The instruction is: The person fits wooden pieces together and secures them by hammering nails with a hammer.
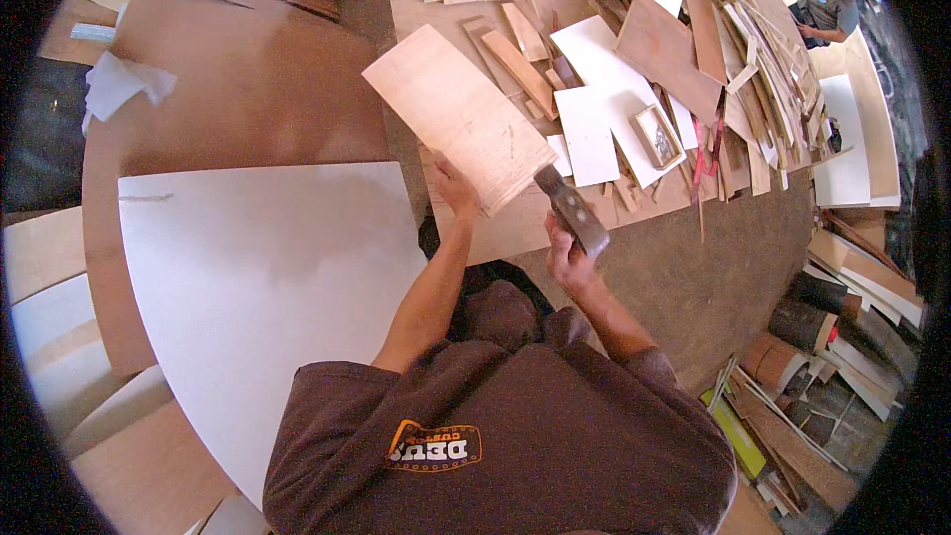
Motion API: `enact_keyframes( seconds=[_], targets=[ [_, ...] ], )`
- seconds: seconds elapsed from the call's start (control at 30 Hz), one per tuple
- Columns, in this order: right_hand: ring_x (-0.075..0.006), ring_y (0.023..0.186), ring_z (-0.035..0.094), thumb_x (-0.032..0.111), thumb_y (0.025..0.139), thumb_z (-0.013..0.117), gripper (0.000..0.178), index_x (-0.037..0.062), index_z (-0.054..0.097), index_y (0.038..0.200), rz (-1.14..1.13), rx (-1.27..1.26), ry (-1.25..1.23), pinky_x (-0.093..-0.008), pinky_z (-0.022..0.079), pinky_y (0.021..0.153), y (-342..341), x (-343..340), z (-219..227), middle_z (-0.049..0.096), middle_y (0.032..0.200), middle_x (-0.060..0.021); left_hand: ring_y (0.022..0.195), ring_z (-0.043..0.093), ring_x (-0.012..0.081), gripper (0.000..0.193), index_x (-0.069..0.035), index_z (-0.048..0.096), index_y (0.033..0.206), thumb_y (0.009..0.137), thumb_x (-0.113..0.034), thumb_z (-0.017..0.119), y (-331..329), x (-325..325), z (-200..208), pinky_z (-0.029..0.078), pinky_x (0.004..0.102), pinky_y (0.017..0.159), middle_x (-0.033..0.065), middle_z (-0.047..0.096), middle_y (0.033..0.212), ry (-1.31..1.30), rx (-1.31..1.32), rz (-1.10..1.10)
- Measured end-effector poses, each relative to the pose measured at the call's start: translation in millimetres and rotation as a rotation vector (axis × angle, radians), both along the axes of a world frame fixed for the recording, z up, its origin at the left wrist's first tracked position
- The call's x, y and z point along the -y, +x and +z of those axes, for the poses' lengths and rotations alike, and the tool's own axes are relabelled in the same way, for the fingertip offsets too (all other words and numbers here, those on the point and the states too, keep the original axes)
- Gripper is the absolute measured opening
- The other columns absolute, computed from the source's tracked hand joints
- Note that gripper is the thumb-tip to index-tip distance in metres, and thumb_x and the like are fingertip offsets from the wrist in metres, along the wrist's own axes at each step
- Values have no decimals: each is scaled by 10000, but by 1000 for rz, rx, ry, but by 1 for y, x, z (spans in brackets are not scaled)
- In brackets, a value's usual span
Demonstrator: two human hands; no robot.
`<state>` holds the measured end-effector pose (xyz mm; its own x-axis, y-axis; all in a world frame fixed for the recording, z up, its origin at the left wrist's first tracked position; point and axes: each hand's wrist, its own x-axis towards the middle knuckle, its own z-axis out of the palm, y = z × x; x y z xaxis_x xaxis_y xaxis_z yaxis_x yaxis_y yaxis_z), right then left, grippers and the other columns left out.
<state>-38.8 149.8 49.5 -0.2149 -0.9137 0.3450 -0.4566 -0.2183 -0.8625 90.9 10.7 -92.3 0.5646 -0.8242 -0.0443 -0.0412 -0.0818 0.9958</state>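
A pale rectangular plywood board (466,114) is tilted in front of me, its long sides running from upper left to lower right. My left hand (456,186) grips its lower long edge, the thumb side against the wood. In my right hand (567,256) is a dark, flat hand tool (575,213) with light round spots like rivets. The tool's narrower dark end meets or nearly meets the board's lower right corner; contact cannot be made out. My fingers hide part of the tool, so its exact kind is unclear.
A worktable (495,238) ahead carries wood offcuts, white panels (589,134) and a small framed box (659,136). Left lies a large white sheet (267,267) on a brown sheet (248,89). Rolls (778,362) and scraps lie right. Another person (830,2) works far right.
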Motion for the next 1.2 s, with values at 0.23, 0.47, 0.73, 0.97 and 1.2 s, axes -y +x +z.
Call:
enact_keyframes(
  seconds=[0.23,0.47,0.73,0.97,1.2],
  targets=[
    [-504,829,608,366,985,535,424,-47,516,1078,150,-255,706,-547,462,696,31,14,-33,617,864,-304,902,589,387,543,103,548,1072,1065,-396,334,-1,0,-23,437,448,840,270,623,967,-75,138,49],
    [-385,532,544,284,984,583,339,-45,503,998,18,-271,382,-466,406,524,21,25,2,557,625,-220,824,569,391,566,87,550,1019,1052,-440,350,-1,-1,-10,427,468,781,263,596,863,165,-4,-45],
    [-243,493,530,278,969,597,411,-66,505,1172,-66,-73,461,-431,385,491,18,33,59,535,567,-159,865,587,402,583,83,551,1027,1046,-464,350,5,3,-17,434,465,796,284,621,939,237,54,-21],
    [-194,612,533,281,965,616,432,-80,536,1190,-375,-125,470,-350,433,568,-25,24,-45,569,691,-126,895,585,403,601,88,551,1099,1048,-473,339,-4,-12,82,440,454,834,271,623,963,69,179,-131],
    [-416,950,654,230,927,633,469,-23,491,1295,-451,20,529,-476,499,815,-33,26,-118,663,1007,-264,898,587,367,601,86,566,1105,1052,-469,341,12,8,-22,444,412,845,259,633,965,28,166,30]
  ],
)
